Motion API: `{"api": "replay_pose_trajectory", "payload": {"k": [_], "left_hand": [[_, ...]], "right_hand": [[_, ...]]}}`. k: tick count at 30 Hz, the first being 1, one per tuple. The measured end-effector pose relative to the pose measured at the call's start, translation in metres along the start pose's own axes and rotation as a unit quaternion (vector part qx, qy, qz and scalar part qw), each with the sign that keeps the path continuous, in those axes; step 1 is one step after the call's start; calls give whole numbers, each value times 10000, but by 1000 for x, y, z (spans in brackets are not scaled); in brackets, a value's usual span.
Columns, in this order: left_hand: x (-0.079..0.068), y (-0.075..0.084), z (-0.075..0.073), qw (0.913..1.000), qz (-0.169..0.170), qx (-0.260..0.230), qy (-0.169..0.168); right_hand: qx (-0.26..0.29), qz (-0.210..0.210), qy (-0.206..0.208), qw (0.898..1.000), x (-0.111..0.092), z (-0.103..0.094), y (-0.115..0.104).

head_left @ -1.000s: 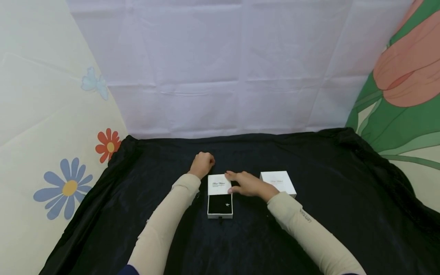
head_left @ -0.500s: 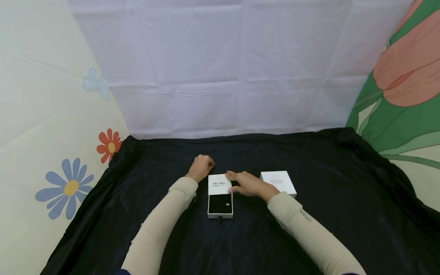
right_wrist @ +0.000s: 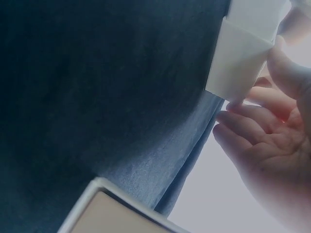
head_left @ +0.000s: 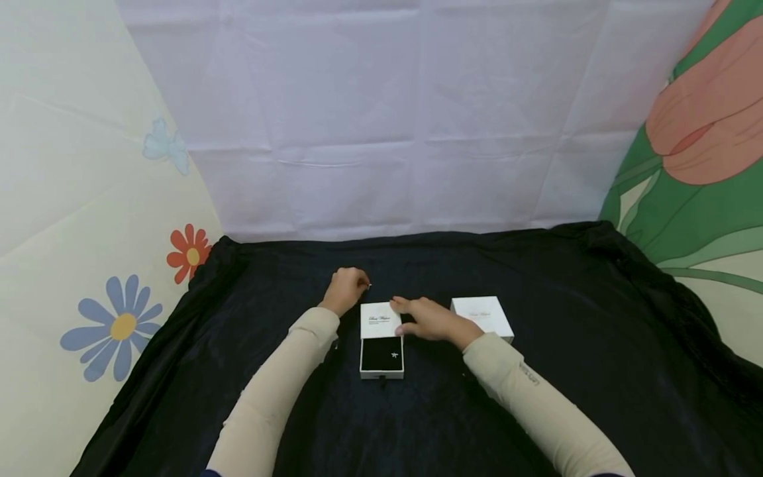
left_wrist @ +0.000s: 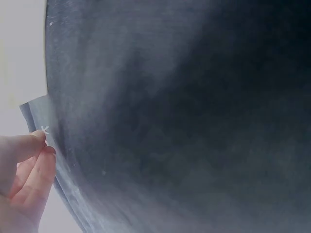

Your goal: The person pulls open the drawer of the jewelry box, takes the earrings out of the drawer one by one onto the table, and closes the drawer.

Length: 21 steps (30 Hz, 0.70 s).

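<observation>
In the head view my left hand (head_left: 347,289) pinches a small silver star-shaped earring (head_left: 369,286) between thumb and fingertips, above the dark cloth and beyond the box's back left corner. The same earring (left_wrist: 44,129) shows at the fingertips in the left wrist view. A white jewelry box (head_left: 381,319) with black lettering stands with its drawer (head_left: 381,375) slid out toward me. On the drawer's black padding lies a matching star earring (head_left: 395,355). My right hand (head_left: 434,321) holds the box's right side by thumb and index finger, the other fingers loosely bent.
A second white box (head_left: 484,315), closed, stands to the right behind my right wrist. Dark cloth (head_left: 512,404) covers the table, with a white sheet (head_left: 357,119) hanging behind it. Flower-painted walls stand at both sides.
My left hand has shifted slightly down and left and turned, bringing the small star earring into sight at its fingertips. The right hand and both boxes have stayed in place.
</observation>
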State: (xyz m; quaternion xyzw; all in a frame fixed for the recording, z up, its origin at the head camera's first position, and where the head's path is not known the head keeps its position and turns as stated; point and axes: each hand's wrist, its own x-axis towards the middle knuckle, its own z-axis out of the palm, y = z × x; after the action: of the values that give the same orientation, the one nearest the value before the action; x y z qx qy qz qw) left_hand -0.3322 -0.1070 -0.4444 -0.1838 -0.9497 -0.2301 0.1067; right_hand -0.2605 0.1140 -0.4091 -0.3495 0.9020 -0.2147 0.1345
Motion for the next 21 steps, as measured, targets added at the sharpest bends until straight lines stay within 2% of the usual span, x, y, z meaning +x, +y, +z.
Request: {"api": "replay_pose_trajectory", "payload": {"k": [6, 14, 21], "left_hand": [[-1, -2, -6, 9999, -79, -40, 123], [-6, 0, -14, 9997, -229, 12, -25], [-15, -2, -26, 9998, -153, -113, -86]], "right_hand": [[-14, -47, 17, 10000, -1, 0, 0], [-43, -85, 65, 9999, 0, 1, 2], [-41, -48, 86, 9999, 1, 2, 4]]}}
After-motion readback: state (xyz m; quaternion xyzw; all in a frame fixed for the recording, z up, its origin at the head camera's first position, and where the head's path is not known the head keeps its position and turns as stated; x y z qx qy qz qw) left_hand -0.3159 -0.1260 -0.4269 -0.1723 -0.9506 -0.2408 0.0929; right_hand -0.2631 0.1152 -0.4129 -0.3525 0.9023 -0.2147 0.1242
